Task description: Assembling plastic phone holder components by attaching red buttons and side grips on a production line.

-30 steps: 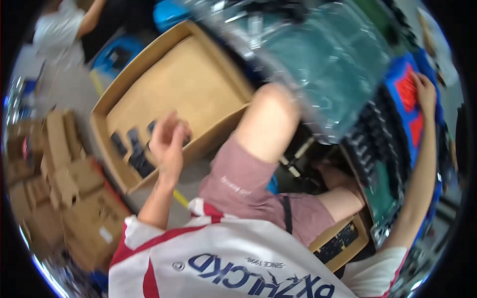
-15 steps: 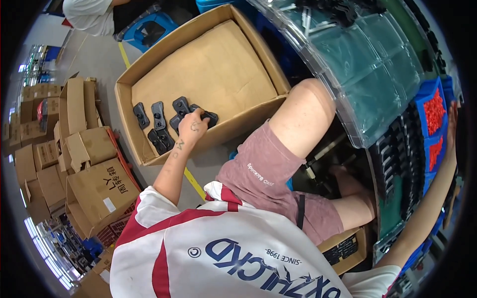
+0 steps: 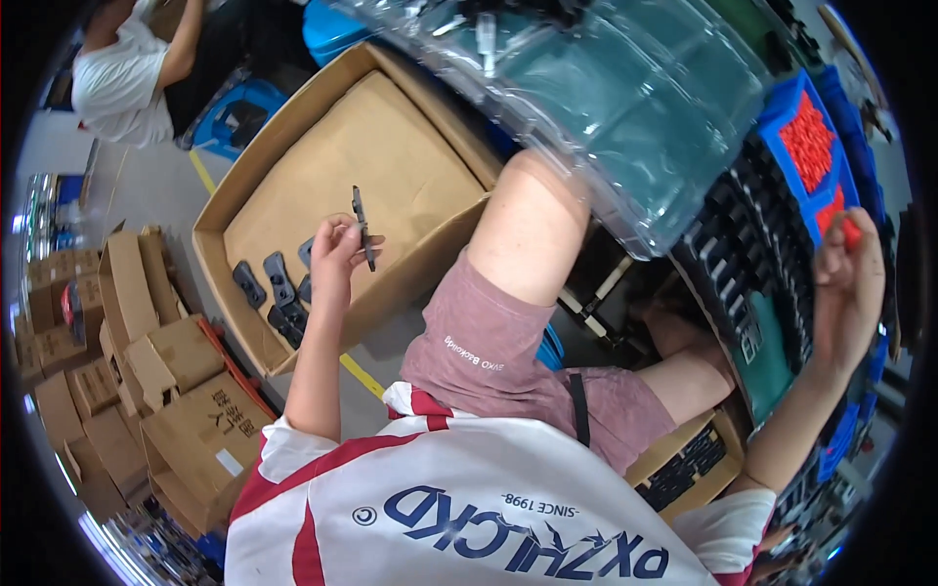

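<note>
My left hand [image 3: 335, 252] is above a large cardboard box [image 3: 352, 146] and pinches a flat black plastic part [image 3: 360, 220], turned edge-on. Below it, several more black plastic parts [image 3: 280, 280] lie at the near left of the box; my hand and forearm hide some of them. On the far right, my right hand [image 3: 848, 293] is raised beside a blue bin [image 3: 765, 125] of small red pieces [image 3: 807, 145]. A small red piece [image 3: 851, 234] shows between its fingertips.
Clear plastic sheeting [image 3: 625, 127] covers the table ahead. Rows of black parts [image 3: 747, 234] stand along its right side. More black parts [image 3: 689, 469] fill a small carton beside my leg. Stacked cartons [image 3: 195, 420] are at left. Another person [image 3: 122, 83] sits far left near a blue stool [image 3: 230, 122].
My left hand has lifted a black part up from the box. My right hand has come back from the far right edge with a red piece. The view has shifted a little.
</note>
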